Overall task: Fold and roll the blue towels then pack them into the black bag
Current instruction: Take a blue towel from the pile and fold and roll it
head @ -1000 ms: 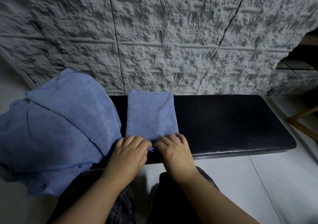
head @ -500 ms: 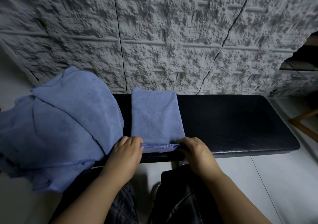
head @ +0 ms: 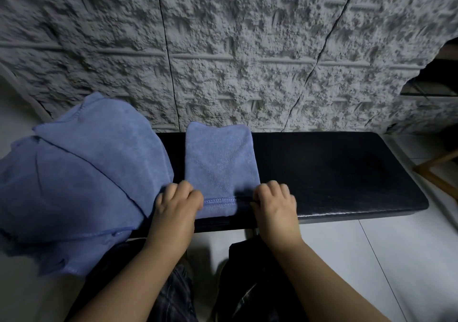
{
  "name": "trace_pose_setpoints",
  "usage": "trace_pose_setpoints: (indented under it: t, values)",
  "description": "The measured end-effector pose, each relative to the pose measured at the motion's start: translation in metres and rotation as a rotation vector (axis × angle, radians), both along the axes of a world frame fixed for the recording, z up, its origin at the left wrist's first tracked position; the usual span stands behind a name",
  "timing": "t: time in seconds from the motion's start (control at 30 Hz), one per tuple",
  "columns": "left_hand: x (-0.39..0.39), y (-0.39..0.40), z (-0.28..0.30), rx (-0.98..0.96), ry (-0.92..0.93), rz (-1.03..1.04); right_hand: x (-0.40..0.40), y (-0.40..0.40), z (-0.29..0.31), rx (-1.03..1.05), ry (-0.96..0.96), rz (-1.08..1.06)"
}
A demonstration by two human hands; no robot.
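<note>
Since the earlier frame both hands have slid apart along the near hem of the folded blue towel (head: 220,163), from meeting at its middle to its two near corners, and the hem now shows turned up into a first small fold.

Head view: the folded blue towel lies flat on the black padded bench (head: 334,170), its far edge at 12 o'clock touching the foot of the rough grey wall panel (head: 235,49). The left hand (head: 177,204) has its fingers curled over the towel's near left corner and grips it; the right hand (head: 275,202) has its fingers curled over the near right corner and grips it likewise. Between them runs the stitched hem. At 9 o'clock from the towel, just beside it, a heap of loose blue towels (head: 74,180) covers the bench's left end and hangs over its front edge. At 6 o'clock, below the right forearm on the white tiled floor (head: 384,259), sits the black bag (head: 250,284), partly hidden by the arm. A wooden frame (head: 438,170) stands at 3 o'clock beyond the bench's right end.
</note>
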State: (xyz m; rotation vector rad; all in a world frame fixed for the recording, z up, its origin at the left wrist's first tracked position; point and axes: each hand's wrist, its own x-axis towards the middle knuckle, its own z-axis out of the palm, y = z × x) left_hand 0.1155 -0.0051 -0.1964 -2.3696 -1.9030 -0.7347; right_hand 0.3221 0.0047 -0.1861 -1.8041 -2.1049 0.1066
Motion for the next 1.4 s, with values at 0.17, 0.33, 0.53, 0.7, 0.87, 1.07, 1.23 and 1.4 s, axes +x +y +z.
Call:
trace_pose_setpoints:
  t: [0.17,0.33,0.53,0.7,0.87,1.07,1.23,1.4]
  values:
    - [0.007,-0.007,0.001,-0.021,0.093,-0.108,-0.009,-0.002,-0.004,0.006,-0.032,0.171]
    - [0.006,-0.013,-0.008,-0.075,0.025,-0.088,-0.011,-0.004,-0.010,0.027,0.035,0.137]
    - [0.004,-0.010,-0.011,-0.081,-0.033,-0.067,-0.008,-0.008,-0.015,-0.011,-0.006,0.154]
    - [0.002,-0.008,-0.010,-0.086,-0.050,-0.051,-0.008,-0.004,-0.015,0.003,-0.008,0.100]
    - [-0.001,-0.003,-0.007,-0.119,-0.095,-0.067,-0.012,-0.003,-0.014,0.026,-0.043,0.076]
    - [0.001,0.001,-0.003,-0.146,-0.144,-0.066,-0.007,-0.001,-0.011,0.001,-0.065,0.124]
    - [-0.003,0.004,-0.007,-0.137,-0.204,-0.027,-0.005,0.000,-0.007,0.027,0.011,0.097]
    - [-0.002,0.002,-0.005,-0.179,-0.253,0.007,-0.002,0.000,-0.004,-0.094,0.076,0.025]
